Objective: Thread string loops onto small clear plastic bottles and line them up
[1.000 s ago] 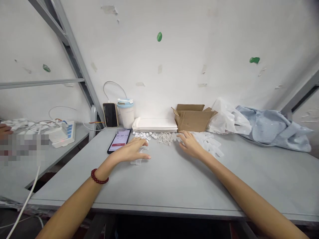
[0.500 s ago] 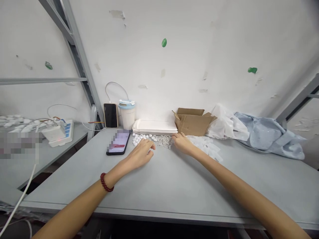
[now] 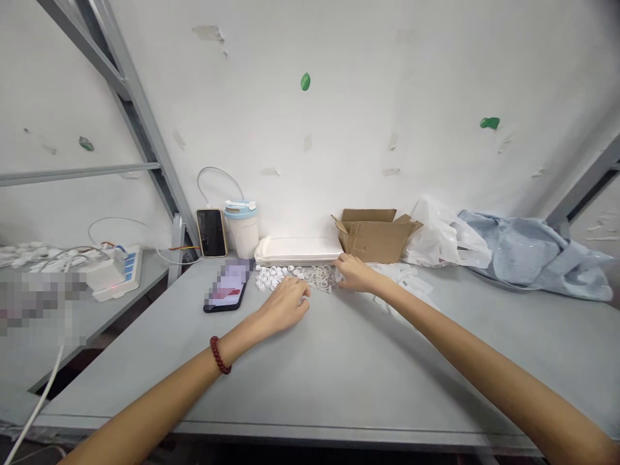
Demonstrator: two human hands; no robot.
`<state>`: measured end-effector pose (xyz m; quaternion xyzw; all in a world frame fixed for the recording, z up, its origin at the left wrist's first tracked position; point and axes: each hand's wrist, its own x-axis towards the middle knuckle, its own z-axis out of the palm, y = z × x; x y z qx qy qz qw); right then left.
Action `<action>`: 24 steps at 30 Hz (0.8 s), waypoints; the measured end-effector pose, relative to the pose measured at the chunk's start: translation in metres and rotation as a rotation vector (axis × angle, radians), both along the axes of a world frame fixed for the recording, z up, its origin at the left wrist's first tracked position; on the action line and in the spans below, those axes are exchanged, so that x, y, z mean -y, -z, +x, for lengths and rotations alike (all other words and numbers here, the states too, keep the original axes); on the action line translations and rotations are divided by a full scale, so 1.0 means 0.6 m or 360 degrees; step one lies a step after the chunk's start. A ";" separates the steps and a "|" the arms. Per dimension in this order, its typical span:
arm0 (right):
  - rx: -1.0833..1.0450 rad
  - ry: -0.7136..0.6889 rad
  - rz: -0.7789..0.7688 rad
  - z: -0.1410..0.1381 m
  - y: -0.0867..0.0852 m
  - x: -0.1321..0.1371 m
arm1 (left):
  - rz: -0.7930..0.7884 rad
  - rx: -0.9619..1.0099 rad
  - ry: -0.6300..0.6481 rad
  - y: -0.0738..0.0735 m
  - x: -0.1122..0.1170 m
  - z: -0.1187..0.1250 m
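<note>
My left hand (image 3: 287,305) hovers over the grey table with its fingers loosely bent and a gap between thumb and forefinger; nothing shows in it. Just behind it lie several small white cap-like pieces (image 3: 269,278). My right hand (image 3: 357,274) has curled fingers at the right end of a heap of thin white loops (image 3: 320,278). Something pale shows beneath its fingers, too small to name. Translucent plastic pieces (image 3: 411,279) are spread behind and to the right of that hand. A long flat white stack (image 3: 303,250) lies behind the loops.
An open cardboard box (image 3: 378,240), a white plastic bag (image 3: 438,236) and a light blue bundle (image 3: 527,255) line the wall. At left are a lit phone (image 3: 227,287), a lidded cup (image 3: 243,234), an upright phone (image 3: 212,232) and a power strip (image 3: 126,274).
My left hand has shifted a little to the right, towards the loops. My right hand stays near the loops, its fingers slightly more curled. The camera view has tilted slightly.
</note>
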<state>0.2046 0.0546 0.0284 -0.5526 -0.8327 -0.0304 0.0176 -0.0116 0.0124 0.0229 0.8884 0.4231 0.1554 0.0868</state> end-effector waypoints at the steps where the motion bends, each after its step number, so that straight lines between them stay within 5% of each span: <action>1: -0.0033 0.0008 0.0013 0.002 -0.004 0.004 | 0.0023 -0.0059 0.0024 0.001 -0.002 0.010; 7: -0.0656 0.0036 0.0040 0.025 -0.020 0.044 | 0.0282 -0.0317 0.0021 -0.001 -0.018 0.082; 11: -0.1072 0.0112 0.0011 0.033 -0.019 0.075 | 0.0203 -0.0329 -0.0034 -0.007 -0.027 0.114; 19: -0.1990 0.0238 -0.0402 0.031 -0.026 0.105 | 0.0115 -0.0124 -0.0073 0.007 -0.047 0.107; 24: -0.2192 0.0371 -0.0582 0.025 -0.019 0.113 | -0.0094 0.0099 -0.0065 0.001 -0.065 0.103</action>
